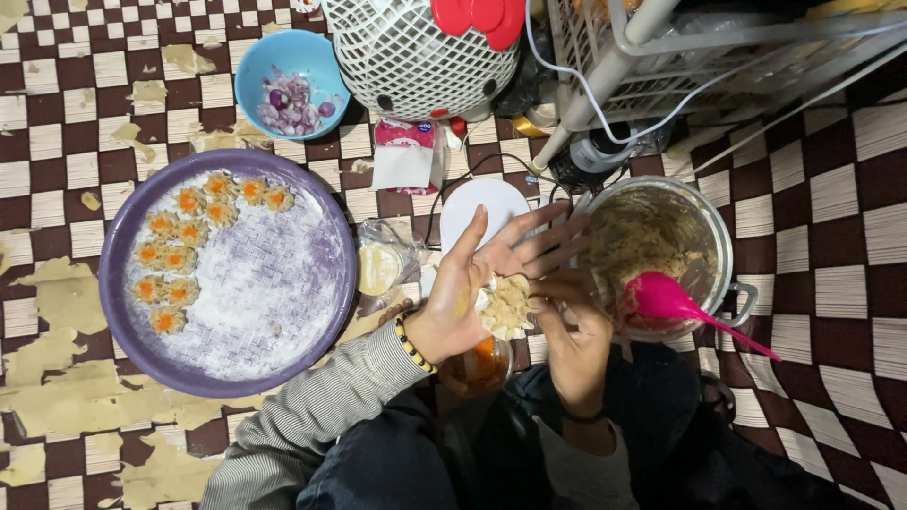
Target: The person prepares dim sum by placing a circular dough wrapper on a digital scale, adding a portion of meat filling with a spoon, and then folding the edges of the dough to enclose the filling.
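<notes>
Even, fairly bright overhead light, soft shadows beneath the person, sharp centre, slight wide-angle bending at the edges.

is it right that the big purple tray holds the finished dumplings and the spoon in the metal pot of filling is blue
Not quite. The head view shows the spoon in the metal pot is pink, not blue. The finished dumplings do sit on the big purple tray.

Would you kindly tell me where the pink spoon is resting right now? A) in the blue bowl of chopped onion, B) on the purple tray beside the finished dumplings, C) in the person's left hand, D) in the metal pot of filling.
D: the pink spoon lies with its bowl inside the metal pot of filling, its handle sticking out over the rim, with neither hand holding it.
</notes>
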